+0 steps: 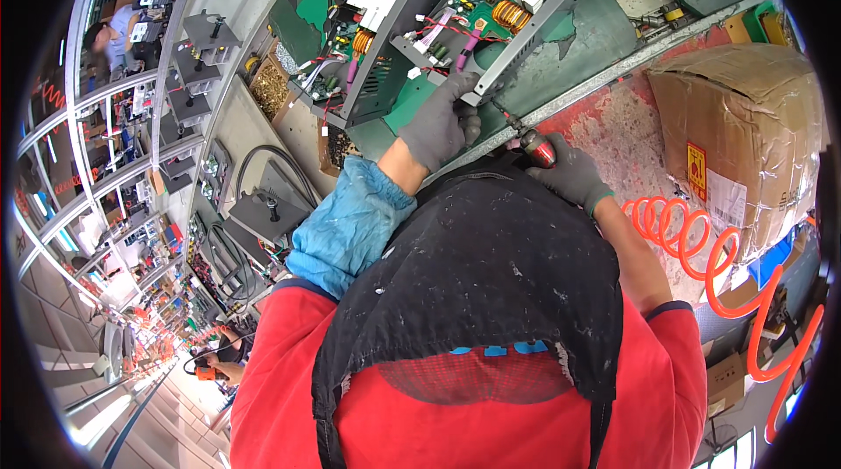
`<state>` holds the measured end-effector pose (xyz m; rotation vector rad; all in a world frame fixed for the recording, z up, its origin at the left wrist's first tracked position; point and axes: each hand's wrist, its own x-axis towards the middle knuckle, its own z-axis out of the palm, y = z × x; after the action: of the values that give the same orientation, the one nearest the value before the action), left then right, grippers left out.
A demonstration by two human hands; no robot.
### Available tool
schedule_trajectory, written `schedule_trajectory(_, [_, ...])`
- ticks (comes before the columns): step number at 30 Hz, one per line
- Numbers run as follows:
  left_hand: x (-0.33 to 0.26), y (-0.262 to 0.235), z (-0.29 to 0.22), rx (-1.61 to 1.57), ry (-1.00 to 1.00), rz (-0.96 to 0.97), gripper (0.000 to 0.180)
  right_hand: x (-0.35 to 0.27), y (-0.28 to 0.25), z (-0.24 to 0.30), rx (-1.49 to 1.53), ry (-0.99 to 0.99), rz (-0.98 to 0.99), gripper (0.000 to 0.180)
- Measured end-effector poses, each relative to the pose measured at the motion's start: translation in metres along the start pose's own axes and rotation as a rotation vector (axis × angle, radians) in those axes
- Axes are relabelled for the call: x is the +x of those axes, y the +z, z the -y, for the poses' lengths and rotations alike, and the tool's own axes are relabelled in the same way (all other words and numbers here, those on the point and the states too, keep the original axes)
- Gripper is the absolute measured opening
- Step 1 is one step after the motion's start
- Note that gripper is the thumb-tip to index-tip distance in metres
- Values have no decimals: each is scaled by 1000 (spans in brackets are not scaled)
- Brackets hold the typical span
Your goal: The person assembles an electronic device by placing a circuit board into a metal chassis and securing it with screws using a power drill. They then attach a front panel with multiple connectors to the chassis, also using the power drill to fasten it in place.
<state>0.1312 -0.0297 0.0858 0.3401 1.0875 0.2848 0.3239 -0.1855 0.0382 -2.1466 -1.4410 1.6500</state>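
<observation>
My left hand (442,123), in a grey glove with a blue sleeve cover, grips the near corner of an open grey metal chassis (526,27) filled with a circuit board, copper coils and coloured wires. My right hand (569,173), also grey-gloved, is closed around a red and black pneumatic screwdriver (536,147) whose tip points at the chassis edge next to my left hand. A second open chassis (372,40) with similar parts lies just left of the first on the green bench mat (596,31).
An orange coiled air hose (701,246) runs from the tool to the right. A taped cardboard box (745,127) stands at right. Trays of brass screws (270,88) and metal fixtures (197,62) lie along the line at left. Other workers are at far left.
</observation>
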Motion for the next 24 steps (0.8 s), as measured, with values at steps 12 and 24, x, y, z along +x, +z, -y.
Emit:
schedule_trajectory(12, [-1, 5, -2, 64, -36, -60, 22, -1, -6, 5, -3, 17, 7, 72])
schedule_trajectory(24, [-6, 11, -5, 94, -49, -71, 29, 10, 0, -1, -271, -58, -126, 64])
